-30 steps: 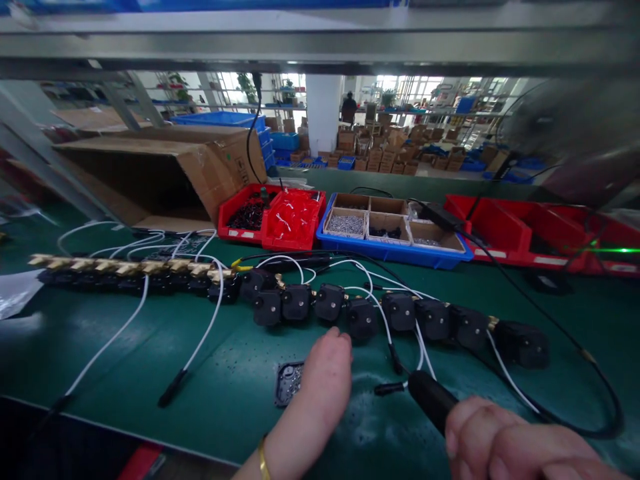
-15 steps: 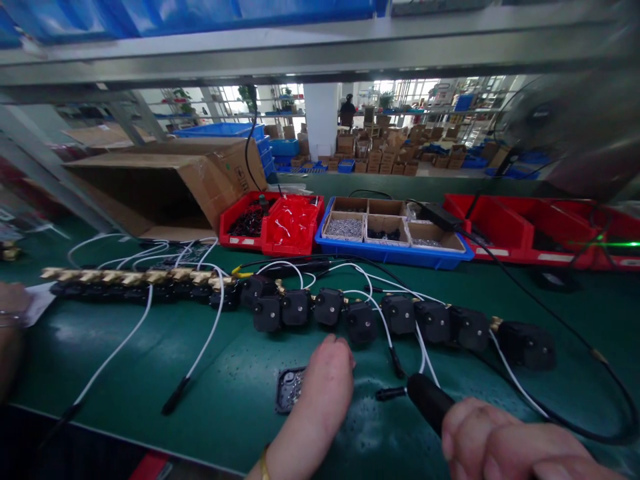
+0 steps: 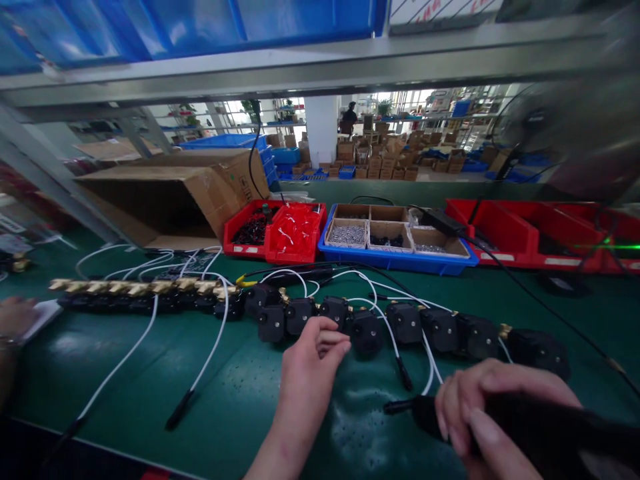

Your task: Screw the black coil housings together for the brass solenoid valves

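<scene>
My left hand (image 3: 313, 380) is raised over the bench in front of a row of black valve actuators (image 3: 367, 331). Its fingers curl toward the thumb in a pinch; whatever lies between them is hidden. In my right hand (image 3: 493, 407), at lower right, is a black electric screwdriver (image 3: 545, 427), its thick body angled across the palm and its bit not visible. Just left of the tool, a black cable connector (image 3: 397, 407) sits on the bench, at the end of a white cable (image 3: 431, 363).
Brass-fitted valves (image 3: 135, 290) with white cables continue leftward. Behind stand red bins (image 3: 295, 233), a blue tray (image 3: 400, 260) of small parts, more red bins (image 3: 505, 233) and a cardboard box (image 3: 205, 200). Another person's hand (image 3: 17, 317) is at far left. A shelf beam (image 3: 300, 63) crosses above.
My left hand has lifted and its fingers now show in a pinch. The open black housing beside it is no longer visible. My right hand has turned, bringing the screwdriver's body across the palm.
</scene>
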{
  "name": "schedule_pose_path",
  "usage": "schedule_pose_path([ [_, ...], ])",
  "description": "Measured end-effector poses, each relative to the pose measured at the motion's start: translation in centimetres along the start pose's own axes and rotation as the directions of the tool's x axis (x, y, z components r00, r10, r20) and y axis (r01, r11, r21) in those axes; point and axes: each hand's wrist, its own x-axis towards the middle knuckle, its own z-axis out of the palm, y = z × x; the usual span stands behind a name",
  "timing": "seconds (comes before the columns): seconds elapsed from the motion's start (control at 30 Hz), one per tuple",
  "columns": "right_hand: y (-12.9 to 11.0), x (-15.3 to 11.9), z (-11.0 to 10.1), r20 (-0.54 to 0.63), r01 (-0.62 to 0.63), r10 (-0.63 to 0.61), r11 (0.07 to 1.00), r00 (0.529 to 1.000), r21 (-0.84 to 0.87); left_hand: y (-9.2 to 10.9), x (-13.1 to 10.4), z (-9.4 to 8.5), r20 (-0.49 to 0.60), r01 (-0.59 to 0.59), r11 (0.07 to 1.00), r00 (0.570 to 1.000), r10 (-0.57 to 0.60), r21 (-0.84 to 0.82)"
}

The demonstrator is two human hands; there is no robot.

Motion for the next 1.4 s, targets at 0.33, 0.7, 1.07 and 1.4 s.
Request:
schedule_pose_path([
  [0.33,3.5,2.8,1.2,-0.218,-0.518,0.501,0.855,0.838,-0.026,-1.9,1.2,2.2,-0.113,-0.371,0.894,0.906,0.408,0.252],
  [0.7,3.5,2.6,2.0,-0.222,-0.506,0.500,0.862,0.837,0.034,-2.7,1.1,2.3,-0.105,-0.609,0.626,0.670,0.735,0.487],
  [1.07,2.9,2.6,2.1,-0.231,-0.528,0.514,0.849,0.826,-0.002,-2.2,1.5,2.4,-0.130,-0.466,0.811,0.834,0.536,0.353],
  [1.4,3.8,2.5,1.5,-0.265,-0.698,0.646,0.653,0.716,-0.293,-0.9,1.7,2.0,-0.054,-0.431,0.862,0.886,0.460,0.267],
])
